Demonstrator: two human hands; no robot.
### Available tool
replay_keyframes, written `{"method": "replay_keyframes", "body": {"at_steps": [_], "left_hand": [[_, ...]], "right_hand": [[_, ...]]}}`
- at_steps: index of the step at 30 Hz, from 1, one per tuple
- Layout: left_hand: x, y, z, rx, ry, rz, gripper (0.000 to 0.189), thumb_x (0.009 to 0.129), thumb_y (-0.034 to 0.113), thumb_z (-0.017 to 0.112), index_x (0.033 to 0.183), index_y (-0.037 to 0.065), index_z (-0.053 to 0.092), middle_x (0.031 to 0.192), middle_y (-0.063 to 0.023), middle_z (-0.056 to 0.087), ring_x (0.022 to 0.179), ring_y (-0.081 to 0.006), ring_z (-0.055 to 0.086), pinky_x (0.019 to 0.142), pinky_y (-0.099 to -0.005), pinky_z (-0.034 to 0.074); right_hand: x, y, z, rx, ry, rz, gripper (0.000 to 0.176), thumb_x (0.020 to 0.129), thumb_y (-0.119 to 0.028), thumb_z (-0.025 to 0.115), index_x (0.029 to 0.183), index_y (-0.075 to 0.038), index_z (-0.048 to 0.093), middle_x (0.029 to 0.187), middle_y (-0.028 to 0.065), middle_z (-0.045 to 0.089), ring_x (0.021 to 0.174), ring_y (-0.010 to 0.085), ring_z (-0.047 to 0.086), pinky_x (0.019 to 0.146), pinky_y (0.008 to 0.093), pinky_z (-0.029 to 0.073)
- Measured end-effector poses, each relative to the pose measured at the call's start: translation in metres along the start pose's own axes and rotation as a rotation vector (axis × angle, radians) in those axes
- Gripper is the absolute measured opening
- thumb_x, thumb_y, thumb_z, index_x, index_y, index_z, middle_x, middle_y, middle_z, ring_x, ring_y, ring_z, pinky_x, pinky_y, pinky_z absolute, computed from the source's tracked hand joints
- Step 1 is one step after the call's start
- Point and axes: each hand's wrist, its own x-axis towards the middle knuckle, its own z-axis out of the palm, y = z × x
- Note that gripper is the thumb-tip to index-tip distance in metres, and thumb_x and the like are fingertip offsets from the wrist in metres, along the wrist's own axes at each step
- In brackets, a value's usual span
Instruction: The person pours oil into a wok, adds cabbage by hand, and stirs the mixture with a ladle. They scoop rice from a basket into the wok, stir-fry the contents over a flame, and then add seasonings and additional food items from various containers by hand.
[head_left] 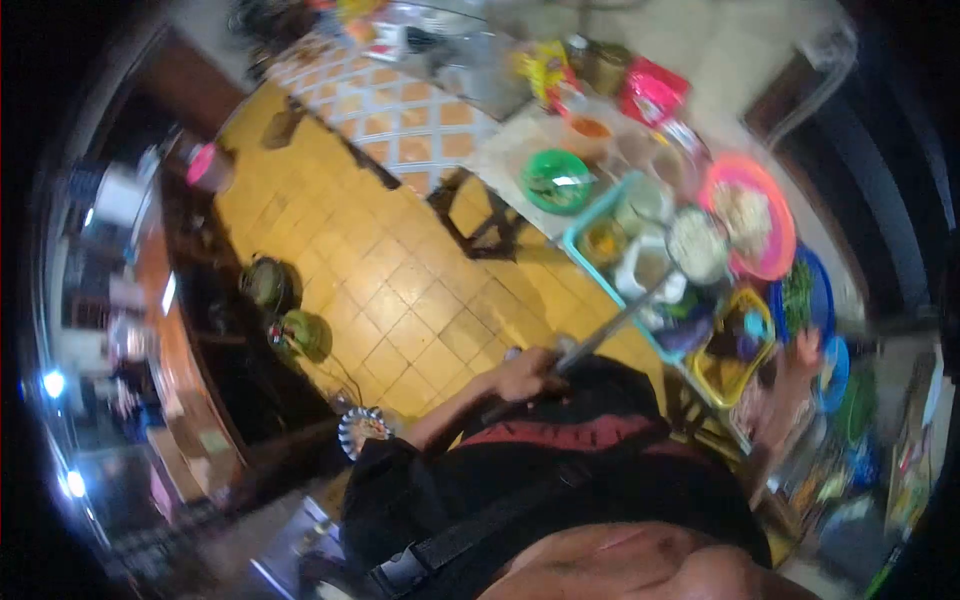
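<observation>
My left hand [528, 376] is closed around the handle of a long-handled strainer [625, 318]. Its round head holds a pale, whitish food [698, 243], too blurred to name, above the turquoise tray [582, 248]. Containers and a white bag [650, 268] sit in that tray. At the right, my right hand [803, 350] is raised beside a yellow basket [722, 388] and a blue basin [828, 312] with green leaves. Motion blur hides how its fingers are set and whether they hold anything.
A pink basin [778, 255] with pale food and a green bowl [557, 182] stand on the worktop. Packets, including a pink one [655, 92], lie farther back. Green gas cylinders [305, 335] stand on the yellow tiled floor [380, 290], near a wooden counter [185, 350].
</observation>
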Motion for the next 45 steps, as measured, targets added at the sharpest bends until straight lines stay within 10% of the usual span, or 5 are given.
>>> {"method": "replay_keyframes", "body": {"at_steps": [1, 2, 4, 21, 45], "left_hand": [[-0.001, 0.006, 0.002, -0.037, 0.019, 0.009, 0.025, 0.078, 0.019, 0.058, 0.095, 0.0, 0.055, 0.07, -0.0059, 0.062, 0.05, -0.0123, 0.053, 0.041, -0.0254, 0.04], [0.001, 0.008, 0.003, -0.023, -0.057, -0.004, 0.025, 0.078, 0.019, 0.058, 0.095, 0.0, 0.055, 0.07, -0.0059, 0.062, 0.05, -0.0123, 0.053, 0.041, -0.0254, 0.04], [0.004, 0.014, 0.002, -0.095, -0.056, -0.012, 0.025, 0.079, 0.017, 0.058, 0.096, -0.001, 0.053, 0.071, -0.0066, 0.062, 0.047, -0.0106, 0.05, 0.04, -0.024, 0.038], [0.016, 0.0, 0.011, 0.107, -0.079, -0.076, 0.03, 0.076, 0.016, 0.058, 0.1, -0.001, 0.054, 0.071, -0.005, 0.057, 0.06, -0.0112, 0.049, 0.052, -0.0265, 0.038], [0.047, 0.016, 0.02, 0.155, -0.153, -0.01, 0.026, 0.077, 0.019, 0.06, 0.093, 0.0, 0.054, 0.071, -0.0065, 0.059, 0.053, -0.0124, 0.049, 0.048, -0.0271, 0.039]], "right_hand": [[0.03, -0.022, -0.024, -0.357, -0.325, -0.295, 0.054, 0.082, -0.014, 0.058, 0.129, -0.001, 0.035, 0.128, 0.0145, 0.046, 0.116, 0.0247, 0.045, 0.103, 0.0392, 0.026], [0.046, -0.011, -0.019, 0.034, -0.412, -0.037, 0.066, 0.079, -0.017, 0.061, 0.133, -0.003, 0.026, 0.126, 0.017, 0.046, 0.114, 0.0292, 0.047, 0.098, 0.0373, 0.034], [0.072, -0.089, -0.032, -0.42, -0.469, -0.003, 0.072, 0.07, -0.031, 0.068, 0.127, -0.007, 0.031, 0.114, 0.0173, 0.053, 0.1, 0.0364, 0.054, 0.079, 0.0446, 0.046], [0.087, -0.17, 0.029, -0.904, -0.767, -0.778, 0.048, 0.064, -0.014, 0.066, 0.11, -0.017, 0.054, 0.103, 0.0123, 0.053, 0.099, 0.0245, 0.051, 0.084, 0.0374, 0.037], [0.069, -0.097, -0.001, -0.658, -0.663, -0.262, 0.061, 0.063, -0.016, 0.068, 0.119, -0.014, 0.044, 0.108, 0.0124, 0.054, 0.1, 0.0273, 0.055, 0.083, 0.0425, 0.044]]}}
